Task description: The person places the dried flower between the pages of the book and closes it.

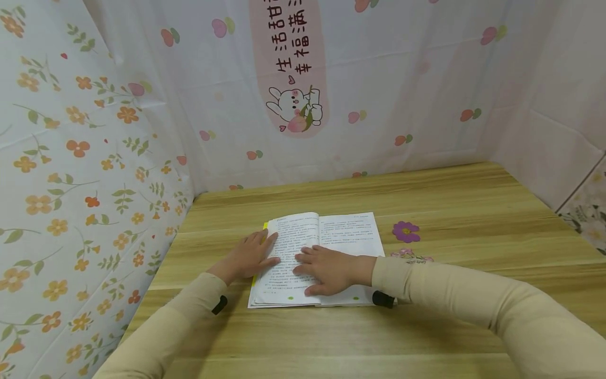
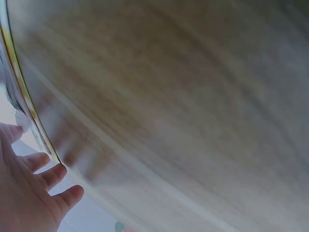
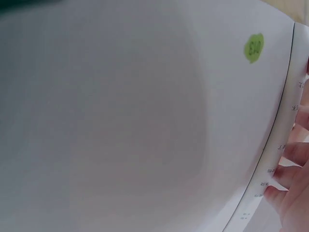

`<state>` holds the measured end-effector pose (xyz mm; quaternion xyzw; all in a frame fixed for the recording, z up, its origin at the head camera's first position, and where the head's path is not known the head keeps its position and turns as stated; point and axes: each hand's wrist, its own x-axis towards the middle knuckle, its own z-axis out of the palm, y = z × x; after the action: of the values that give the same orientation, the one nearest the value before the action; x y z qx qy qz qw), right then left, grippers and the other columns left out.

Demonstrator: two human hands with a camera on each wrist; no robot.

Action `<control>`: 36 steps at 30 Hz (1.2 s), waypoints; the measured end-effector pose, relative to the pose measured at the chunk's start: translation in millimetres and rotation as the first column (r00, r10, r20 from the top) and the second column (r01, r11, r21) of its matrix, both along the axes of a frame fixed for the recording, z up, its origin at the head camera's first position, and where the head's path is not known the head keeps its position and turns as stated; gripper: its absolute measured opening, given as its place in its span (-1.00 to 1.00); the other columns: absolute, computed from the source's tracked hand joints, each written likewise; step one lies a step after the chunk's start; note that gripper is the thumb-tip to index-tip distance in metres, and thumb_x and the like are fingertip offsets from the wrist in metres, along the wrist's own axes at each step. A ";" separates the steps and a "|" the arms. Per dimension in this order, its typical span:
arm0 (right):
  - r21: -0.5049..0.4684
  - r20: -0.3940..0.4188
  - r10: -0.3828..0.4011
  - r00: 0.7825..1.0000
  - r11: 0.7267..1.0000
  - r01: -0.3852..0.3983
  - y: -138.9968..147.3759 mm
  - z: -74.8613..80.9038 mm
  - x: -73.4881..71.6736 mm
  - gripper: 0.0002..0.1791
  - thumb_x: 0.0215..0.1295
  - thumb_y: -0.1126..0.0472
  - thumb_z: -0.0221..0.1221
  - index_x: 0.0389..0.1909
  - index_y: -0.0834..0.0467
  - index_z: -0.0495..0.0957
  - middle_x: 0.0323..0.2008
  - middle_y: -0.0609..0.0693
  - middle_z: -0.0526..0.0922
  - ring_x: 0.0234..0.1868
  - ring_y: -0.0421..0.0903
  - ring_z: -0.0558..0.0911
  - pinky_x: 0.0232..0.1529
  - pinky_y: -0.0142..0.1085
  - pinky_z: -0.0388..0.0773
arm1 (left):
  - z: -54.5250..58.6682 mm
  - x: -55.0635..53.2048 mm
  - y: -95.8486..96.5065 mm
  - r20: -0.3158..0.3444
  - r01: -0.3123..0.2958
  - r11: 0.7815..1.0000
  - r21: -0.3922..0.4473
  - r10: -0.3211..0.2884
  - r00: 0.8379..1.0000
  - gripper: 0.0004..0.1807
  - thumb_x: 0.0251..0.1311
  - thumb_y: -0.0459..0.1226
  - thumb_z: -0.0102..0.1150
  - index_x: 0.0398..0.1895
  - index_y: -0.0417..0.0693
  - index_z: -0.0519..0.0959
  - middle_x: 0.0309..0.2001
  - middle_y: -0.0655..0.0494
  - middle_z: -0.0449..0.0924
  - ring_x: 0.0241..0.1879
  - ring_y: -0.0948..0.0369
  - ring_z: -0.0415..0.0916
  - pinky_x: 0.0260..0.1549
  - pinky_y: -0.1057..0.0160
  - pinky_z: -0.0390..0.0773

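Observation:
An open book (image 1: 350, 231) with printed text lies on the wooden table, a strip of yellow cover showing along its left edge. My left hand (image 1: 252, 255) rests at that left edge, fingers spread, thumb over the left page. In the left wrist view, the fingertips of the left hand (image 2: 34, 179) sit right at the book's edge (image 2: 30, 104). My right hand (image 1: 329, 269) lies across the middle of the book, fingers spread and pointing left over the left page. In the right wrist view, the fingers of the right hand (image 3: 292, 179) touch the page beside the centre fold.
A purple flower picture (image 1: 406, 231) and a smaller pink flower print (image 1: 411, 256) are on the table (image 1: 473, 226) to the right of the book. Patterned cloth (image 1: 379, 95) hangs behind the table, and floral cloth (image 1: 71, 210) hangs at the left.

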<state>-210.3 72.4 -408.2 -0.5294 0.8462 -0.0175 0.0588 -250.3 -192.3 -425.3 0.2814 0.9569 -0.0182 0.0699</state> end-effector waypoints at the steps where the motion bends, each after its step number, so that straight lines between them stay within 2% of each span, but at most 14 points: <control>1: 0.000 -0.006 0.003 1.000 1.000 -0.003 0.0 -0.4 -0.2 -0.38 0.41 -0.19 0.02 0.35 0.07 0.37 0.39 0.14 0.28 0.42 0.16 0.19 0.35 0.01 0.10 | 0.2 0.2 0.1 0.003 0.001 1.000 -0.008 -0.001 1.000 -0.14 0.38 0.23 -0.16 0.54 -0.12 0.01 0.44 -0.31 0.04 0.39 -0.20 0.05 0.26 -0.19 0.14; 5: 0.022 -0.011 -0.008 1.000 1.000 0.008 -0.7 0.7 0.0 -0.38 0.41 -0.20 0.01 0.35 0.05 0.37 0.39 0.11 0.28 0.42 0.12 0.18 0.37 -0.02 0.09 | 1.0 0.3 -0.4 0.010 0.012 1.000 -0.028 -0.011 1.000 -0.14 0.38 0.25 -0.21 0.53 -0.12 0.02 0.44 -0.30 0.04 0.39 -0.20 0.04 0.25 -0.20 0.15; 13: 0.054 0.016 -0.025 1.000 0.998 0.024 -1.5 4.3 0.0 -0.35 0.42 -0.23 -0.03 0.40 0.03 0.32 0.43 0.07 0.22 0.45 0.09 0.12 0.38 -0.02 0.04 | -1.1 1.0 -2.8 -0.021 0.044 0.998 -0.037 -0.045 0.999 -0.15 0.40 0.23 -0.21 0.52 -0.15 0.04 0.42 -0.32 0.07 0.37 -0.20 0.08 0.22 -0.21 0.20; 23: 0.006 -0.002 -0.027 1.000 1.000 0.027 6.1 14.1 -1.0 -0.31 0.38 -0.24 0.05 0.41 0.03 0.28 0.44 0.06 0.20 0.46 0.03 0.12 0.38 -0.01 0.05 | -4.9 2.8 -3.0 -0.033 0.037 0.999 -0.034 -0.039 0.999 -0.15 0.39 0.23 -0.20 0.53 -0.13 0.04 0.41 -0.31 0.09 0.37 -0.19 0.09 0.22 -0.20 0.20; 28: -0.046 0.035 -0.074 0.997 0.996 0.075 23.6 24.2 -3.0 -0.31 0.37 -0.21 0.08 0.41 0.05 0.29 0.44 0.07 0.20 0.46 0.03 0.10 0.39 -0.01 0.01 | -5.8 3.1 -3.6 -0.025 0.028 0.999 -0.023 -0.028 0.999 -0.14 0.39 0.24 -0.21 0.54 -0.11 0.02 0.42 -0.30 0.06 0.37 -0.19 0.07 0.24 -0.20 0.18; 31: -0.075 0.062 -0.119 0.991 0.990 0.123 39.3 28.6 -4.8 -0.32 0.38 -0.18 0.10 0.40 0.07 0.29 0.44 0.08 0.20 0.47 0.05 0.09 0.39 0.00 0.00 | -5.6 3.0 -4.3 -0.032 0.044 0.999 -0.005 -0.044 0.999 -0.15 0.40 0.23 -0.20 0.53 -0.14 0.04 0.40 -0.33 0.08 0.36 -0.20 0.08 0.21 -0.20 0.21; 36: -0.167 0.146 -0.202 0.968 0.960 0.226 69.9 33.9 -9.8 -0.36 0.38 -0.11 0.14 0.37 0.13 0.34 0.40 0.13 0.26 0.44 0.10 0.16 0.35 0.04 0.10 | -3.7 3.2 -4.5 -0.039 0.063 0.998 0.014 -0.062 0.997 -0.17 0.42 0.21 -0.22 0.52 -0.16 0.04 0.38 -0.37 0.09 0.35 -0.22 0.10 0.18 -0.22 0.25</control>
<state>-220.1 142.4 -374.3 -0.4356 0.8879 -0.1346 0.0618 -247.1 -196.8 -429.0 0.3114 0.9489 -0.0186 0.0487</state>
